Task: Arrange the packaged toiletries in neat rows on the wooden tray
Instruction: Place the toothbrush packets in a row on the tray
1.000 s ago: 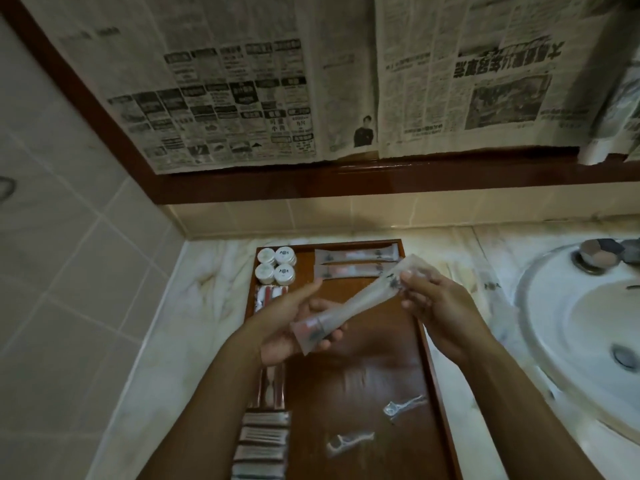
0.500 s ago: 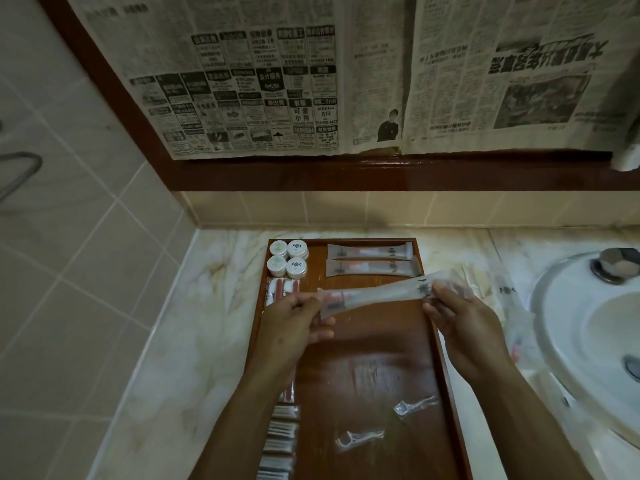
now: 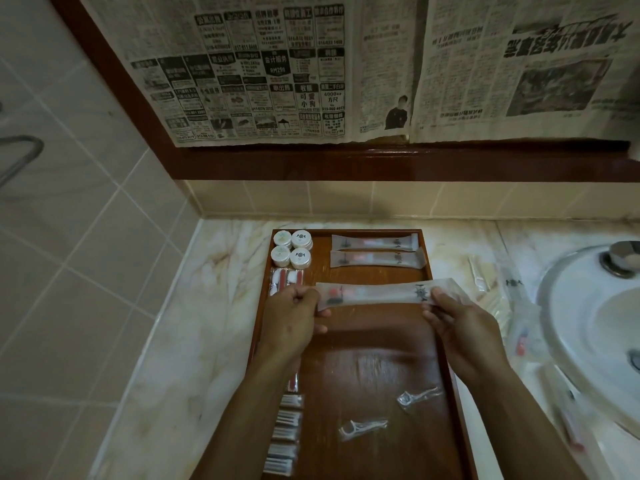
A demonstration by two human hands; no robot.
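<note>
A long frosted toothbrush packet lies level just above the wooden tray, below two like packets at the tray's far end. My left hand pinches its left end and my right hand pinches its right end. Several small white round jars stand at the tray's far left corner. Down the left side run small red and white packets and several small striped packets. Two wrapped floss picks lie loose on the near part of the tray.
A white sink with a metal tap base is at the right. More clear packets lie on the marble counter between tray and sink. Newspaper covers the wood-framed mirror behind. A tiled wall closes the left side.
Both hands have carried the long packet from a slant above the tray's middle toward the far end, turning it level and lowering it beneath the two packets there.
</note>
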